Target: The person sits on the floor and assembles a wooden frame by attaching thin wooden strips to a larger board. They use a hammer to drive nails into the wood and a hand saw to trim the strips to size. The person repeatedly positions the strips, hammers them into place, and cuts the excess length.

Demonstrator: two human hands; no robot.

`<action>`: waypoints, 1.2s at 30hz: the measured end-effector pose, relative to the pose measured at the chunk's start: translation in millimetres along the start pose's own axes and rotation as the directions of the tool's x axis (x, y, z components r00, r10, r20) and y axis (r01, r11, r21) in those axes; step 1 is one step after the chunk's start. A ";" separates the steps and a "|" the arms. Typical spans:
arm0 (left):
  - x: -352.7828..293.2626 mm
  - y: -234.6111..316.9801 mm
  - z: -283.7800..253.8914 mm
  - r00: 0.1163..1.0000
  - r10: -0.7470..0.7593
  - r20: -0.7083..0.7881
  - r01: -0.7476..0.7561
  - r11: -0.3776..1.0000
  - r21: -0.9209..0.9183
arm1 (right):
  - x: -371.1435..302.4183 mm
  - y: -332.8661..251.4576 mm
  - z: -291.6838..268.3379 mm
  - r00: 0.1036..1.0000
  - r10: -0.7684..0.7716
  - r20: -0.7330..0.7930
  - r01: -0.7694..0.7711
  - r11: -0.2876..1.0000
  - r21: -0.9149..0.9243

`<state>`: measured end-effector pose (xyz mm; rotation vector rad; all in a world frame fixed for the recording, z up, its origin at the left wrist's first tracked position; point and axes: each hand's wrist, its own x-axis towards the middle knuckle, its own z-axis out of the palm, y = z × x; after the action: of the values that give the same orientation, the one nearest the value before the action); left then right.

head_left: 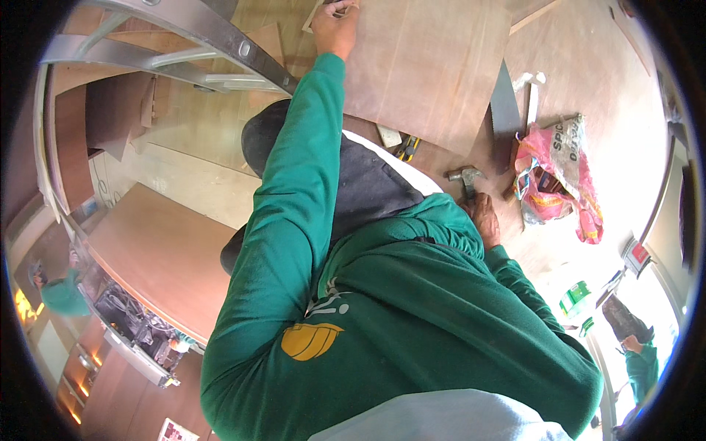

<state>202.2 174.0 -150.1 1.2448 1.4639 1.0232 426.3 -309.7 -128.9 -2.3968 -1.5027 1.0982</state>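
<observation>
Left hand (334,28): extended far forward on a straight arm in a green sleeve, at the near-left corner of a large brown plywood sheet (426,70) lying flat on the floor. The fingers are curled onto the sheet's top corner, touching it; whether they pinch anything small there cannot be told, as the spot is at the picture's edge.

Right hand (485,219): lowered beside the body, closed around the handle of a hammer (465,178). The metal hammer head stands just above the knuckles, pointing toward the plywood sheet and close to its near edge, not touching it as far as can be seen.

Position of the sheet relative to the hands: the left hand rests on it; the right hand with the hammer is apart from it, just below its lower right part.

Surroundings: a yellow-and-black measuring tape (407,148) lies near the sheet's lower edge, between the two hands. A pink printed sack (562,180) lies on the floor to the right of the hammer. An aluminium ladder (184,37) crosses the upper left.
</observation>
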 end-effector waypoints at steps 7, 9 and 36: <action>14.6 -40.5 -5.2 0.994 -0.071 0.081 0.091 0.955 -0.282 | -18.5 -9.4 -49.4 0.988 -0.093 0.121 0.075 0.986 0.151; 12.9 -37.2 -1.8 0.994 -0.066 0.084 0.089 0.949 -0.304 | -27.7 -17.1 -61.5 0.985 -0.134 0.110 0.114 0.979 0.167; 0.9 -14.7 -7.2 0.973 0.216 -0.079 -0.201 0.966 0.163 | 182.3 -225.8 -130.1 0.784 -0.475 -0.400 0.555 0.824 0.110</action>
<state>192.0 172.7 -162.8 1.5044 1.5329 1.1391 385.5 -10.9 -28.0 -1.7371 -1.6516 0.6214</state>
